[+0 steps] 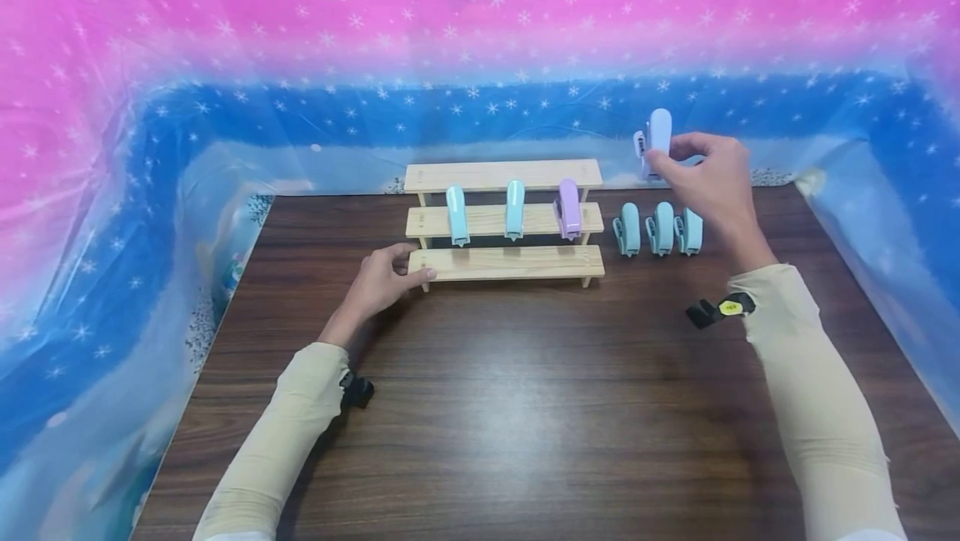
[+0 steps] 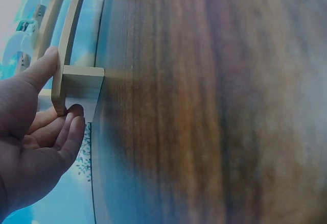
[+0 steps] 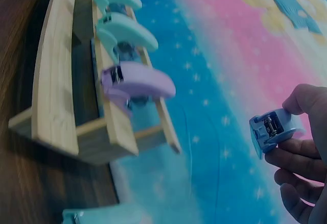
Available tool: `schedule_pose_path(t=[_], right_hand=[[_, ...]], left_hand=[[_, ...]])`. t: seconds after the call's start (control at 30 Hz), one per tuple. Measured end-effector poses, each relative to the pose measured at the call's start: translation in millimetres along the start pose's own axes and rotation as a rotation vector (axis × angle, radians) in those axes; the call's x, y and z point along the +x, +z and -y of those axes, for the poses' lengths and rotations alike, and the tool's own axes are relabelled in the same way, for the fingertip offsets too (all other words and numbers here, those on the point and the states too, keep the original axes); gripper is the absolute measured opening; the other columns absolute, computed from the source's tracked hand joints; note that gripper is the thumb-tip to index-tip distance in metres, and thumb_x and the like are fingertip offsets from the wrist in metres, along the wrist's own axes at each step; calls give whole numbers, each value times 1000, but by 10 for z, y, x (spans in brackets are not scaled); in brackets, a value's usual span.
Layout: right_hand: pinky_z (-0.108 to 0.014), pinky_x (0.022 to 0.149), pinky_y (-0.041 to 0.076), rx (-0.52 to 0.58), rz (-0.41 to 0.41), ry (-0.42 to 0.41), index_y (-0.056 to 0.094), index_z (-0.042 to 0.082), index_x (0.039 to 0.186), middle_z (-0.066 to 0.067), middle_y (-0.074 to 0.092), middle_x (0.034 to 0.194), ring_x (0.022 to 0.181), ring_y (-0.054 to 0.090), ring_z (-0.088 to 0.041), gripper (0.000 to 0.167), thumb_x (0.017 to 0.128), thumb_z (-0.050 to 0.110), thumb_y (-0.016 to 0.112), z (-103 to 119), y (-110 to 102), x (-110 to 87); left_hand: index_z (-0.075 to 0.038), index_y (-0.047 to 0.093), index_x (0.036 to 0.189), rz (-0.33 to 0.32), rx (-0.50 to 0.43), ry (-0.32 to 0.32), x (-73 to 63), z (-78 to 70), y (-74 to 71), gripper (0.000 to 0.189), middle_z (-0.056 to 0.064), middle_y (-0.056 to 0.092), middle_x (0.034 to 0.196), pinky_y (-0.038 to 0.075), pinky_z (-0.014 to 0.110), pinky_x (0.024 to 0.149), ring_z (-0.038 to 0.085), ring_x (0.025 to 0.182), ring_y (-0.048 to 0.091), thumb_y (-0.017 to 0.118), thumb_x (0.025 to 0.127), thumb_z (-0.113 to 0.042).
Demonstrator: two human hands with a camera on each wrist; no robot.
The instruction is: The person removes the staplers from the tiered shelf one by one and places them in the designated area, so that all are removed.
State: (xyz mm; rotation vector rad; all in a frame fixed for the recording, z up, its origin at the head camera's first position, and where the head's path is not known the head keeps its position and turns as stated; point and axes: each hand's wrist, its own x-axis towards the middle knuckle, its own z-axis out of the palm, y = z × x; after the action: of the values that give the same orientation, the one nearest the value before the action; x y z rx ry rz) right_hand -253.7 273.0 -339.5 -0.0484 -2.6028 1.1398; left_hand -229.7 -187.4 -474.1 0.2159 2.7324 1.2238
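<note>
My right hand [image 1: 708, 182] pinches a pale lavender stapler [image 1: 659, 134] between thumb and fingers, raised above the table behind the row of staplers. In the right wrist view the stapler [image 3: 273, 127] shows its metal inside. With thumb on top and fingers curled beneath, my left hand [image 1: 381, 278] grips the left end of the lowest step on a three-step wooden rack [image 1: 517, 262]. On the middle step stand a light blue stapler [image 1: 457, 214], a second light blue stapler [image 1: 514, 209] and a purple stapler [image 1: 570, 209].
Right of the rack, three green staplers stand in a row on the dark wooden table [image 1: 480, 408]: a left one [image 1: 629, 229], a middle one [image 1: 662, 229] and a right one [image 1: 690, 231]. A pink and blue snowflake cloth [image 1: 480, 99] hangs behind and along the sides.
</note>
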Motion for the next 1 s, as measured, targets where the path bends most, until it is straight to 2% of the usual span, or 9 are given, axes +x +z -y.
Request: schedule_pose_path(t=[0.17, 0.47, 0.67, 0.87, 1.0], right_hand=[[-24, 63, 47, -16, -33, -4, 77, 10, 118, -4, 74, 101, 79, 63, -9, 53, 89, 54, 72, -258, -93, -17], [-20, 68, 47, -67, -30, 57, 73, 7, 125, -16, 74, 116, 87, 63, -8, 58, 91, 54, 70, -686, -304, -13], [-21, 79, 44, -78, -10, 123, 69, 5, 131, -15, 70, 121, 99, 60, -13, 64, 92, 55, 68, -984, -409, -5], [-20, 79, 41, -103, -35, 125, 69, 1, 129, -21, 68, 123, 99, 57, -14, 63, 92, 52, 69, -1283, -410, -44], [-24, 78, 39, -117, -33, 132, 68, -2, 128, -26, 67, 123, 102, 56, -22, 65, 93, 53, 67, -1473, -378, -97]], left_hand=[[-1, 56, 144, -5, -2, 5, -5, 2, 2, 71, 19, 68, 124, 54, 49, 97, 31, 114, 65, 77, 91, -44], [-1, 56, 143, -8, -3, 7, -13, -11, 0, 70, 18, 69, 123, 55, 49, 96, 31, 113, 66, 77, 91, -44], [-2, 58, 141, -15, -6, 12, 4, -4, 3, 68, 16, 71, 120, 56, 47, 93, 29, 110, 67, 78, 91, -44], [-1, 56, 143, -6, -2, 8, 11, -7, -4, 71, 17, 70, 122, 55, 48, 95, 30, 112, 66, 77, 91, -45], [-1, 56, 143, -4, 0, 0, 12, -9, -1, 71, 17, 70, 122, 55, 47, 95, 29, 112, 66, 77, 91, -44]])
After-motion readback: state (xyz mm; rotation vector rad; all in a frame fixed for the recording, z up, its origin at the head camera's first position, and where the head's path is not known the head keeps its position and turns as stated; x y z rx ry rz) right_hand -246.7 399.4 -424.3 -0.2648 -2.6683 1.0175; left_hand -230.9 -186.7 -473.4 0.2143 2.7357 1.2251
